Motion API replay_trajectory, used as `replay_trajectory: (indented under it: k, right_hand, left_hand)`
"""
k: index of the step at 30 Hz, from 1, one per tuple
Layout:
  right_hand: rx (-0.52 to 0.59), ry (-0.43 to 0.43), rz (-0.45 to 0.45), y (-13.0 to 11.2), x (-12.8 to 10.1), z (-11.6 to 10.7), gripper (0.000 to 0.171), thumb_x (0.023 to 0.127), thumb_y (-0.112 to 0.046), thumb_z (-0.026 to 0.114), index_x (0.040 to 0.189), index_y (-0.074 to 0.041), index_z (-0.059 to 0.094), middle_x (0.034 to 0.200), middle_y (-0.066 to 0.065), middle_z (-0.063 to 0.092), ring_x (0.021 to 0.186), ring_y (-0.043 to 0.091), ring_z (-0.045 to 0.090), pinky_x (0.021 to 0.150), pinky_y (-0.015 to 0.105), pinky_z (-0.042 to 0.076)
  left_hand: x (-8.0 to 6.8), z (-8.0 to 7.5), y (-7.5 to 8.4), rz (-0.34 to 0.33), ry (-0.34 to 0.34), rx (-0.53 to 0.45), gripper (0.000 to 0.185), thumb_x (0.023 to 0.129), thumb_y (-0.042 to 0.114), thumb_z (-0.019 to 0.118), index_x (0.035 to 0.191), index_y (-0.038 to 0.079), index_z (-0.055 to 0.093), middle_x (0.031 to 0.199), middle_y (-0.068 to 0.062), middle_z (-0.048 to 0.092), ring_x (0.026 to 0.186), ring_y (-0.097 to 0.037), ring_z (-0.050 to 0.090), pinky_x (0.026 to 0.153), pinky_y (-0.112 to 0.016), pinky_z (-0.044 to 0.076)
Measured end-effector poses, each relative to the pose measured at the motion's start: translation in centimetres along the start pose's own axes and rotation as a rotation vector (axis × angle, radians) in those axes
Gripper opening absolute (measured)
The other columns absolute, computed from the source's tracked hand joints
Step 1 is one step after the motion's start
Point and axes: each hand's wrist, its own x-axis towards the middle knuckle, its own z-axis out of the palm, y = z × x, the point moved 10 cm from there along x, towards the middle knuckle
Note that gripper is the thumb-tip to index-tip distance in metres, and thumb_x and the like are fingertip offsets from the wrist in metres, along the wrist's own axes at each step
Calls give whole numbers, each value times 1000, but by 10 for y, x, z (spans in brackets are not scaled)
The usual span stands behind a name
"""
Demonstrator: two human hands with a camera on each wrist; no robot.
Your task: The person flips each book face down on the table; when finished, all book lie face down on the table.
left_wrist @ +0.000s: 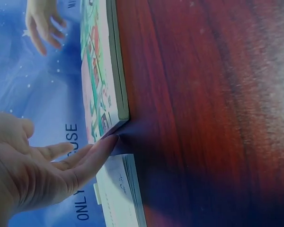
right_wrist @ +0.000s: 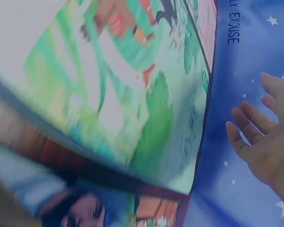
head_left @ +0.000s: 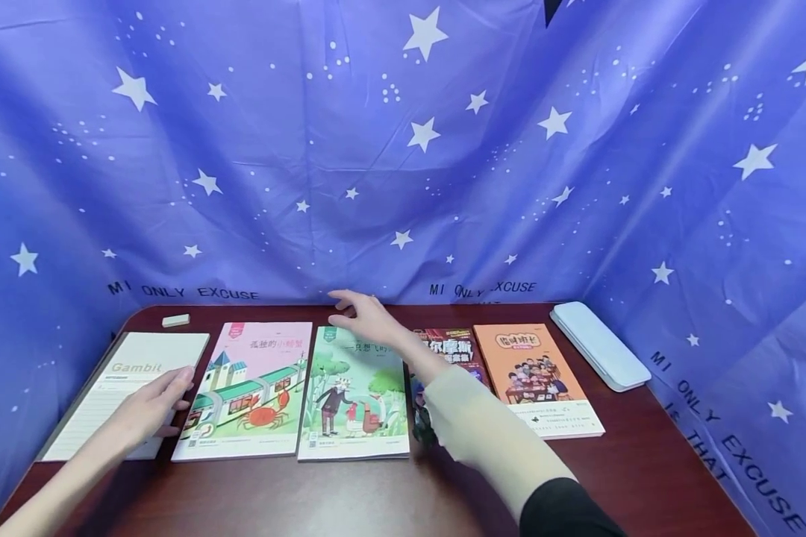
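Note:
My left hand (head_left: 146,409) is over the right side of the cream notebook marked Gambit (head_left: 124,365), beside the pink picture book (head_left: 269,388) with a red crab and a train. In the left wrist view, a fingertip (left_wrist: 111,141) lies by that book's near corner; whether they touch I cannot tell. Loosely spread, my right hand (head_left: 369,319) hovers above the top of the green picture book (head_left: 356,403), holding nothing. The right forearm partly hides a dark purple book (head_left: 453,350). Right of it lies an orange book (head_left: 533,373).
A white eraser (head_left: 176,321) lies behind the notebook. At the table's right edge is a pale blue case (head_left: 601,347). Behind and beside the brown wooden table (head_left: 255,496) hangs a blue star-patterned curtain (head_left: 356,164).

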Motion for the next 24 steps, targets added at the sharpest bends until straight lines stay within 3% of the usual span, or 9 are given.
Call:
replay_trajectory:
  k: [5,12,17,20,24]
  right_hand:
    - [1,-31,-6,-2,18,20,58,102,-31,65,154,-12,47,141,16,64,127,27,63,110,38,54]
    - [-14,-86,70,4,34,35,60,100,-37,68,152,-13,50,139,12,66,127,24,63,107,36,56]
    - [-71,-131,87,3,47,47,56,99,-39,68,146,-12,56,138,9,67,126,21,63,102,28,57]
    - [-121,-131,93,0,55,53,52,97,-39,71,139,-11,62,134,7,69,123,18,65,100,22,55]
    - [-196,-136,125,0,57,60,50,93,-40,75,133,-11,66,131,3,71,108,13,67,92,18,54]
  left_hand:
    - [-5,1,-7,-49,-10,-8,79,111,52,19,157,-12,20,152,-41,38,124,-46,60,82,-42,67]
    - [-7,8,-12,-106,-47,-105,78,111,51,21,149,-17,28,131,-42,54,97,-22,69,78,-48,67]
    - [-13,12,-23,-168,-70,-112,80,111,50,26,143,-23,32,105,-23,66,87,-17,66,73,-46,66]
    - [-16,13,-31,-200,-74,-99,80,110,51,32,137,-24,41,94,-10,65,81,-15,66,72,-44,67]
    - [-15,16,-38,-229,-73,-75,75,109,51,38,123,-22,53,86,-5,62,77,-15,63,70,-40,67]
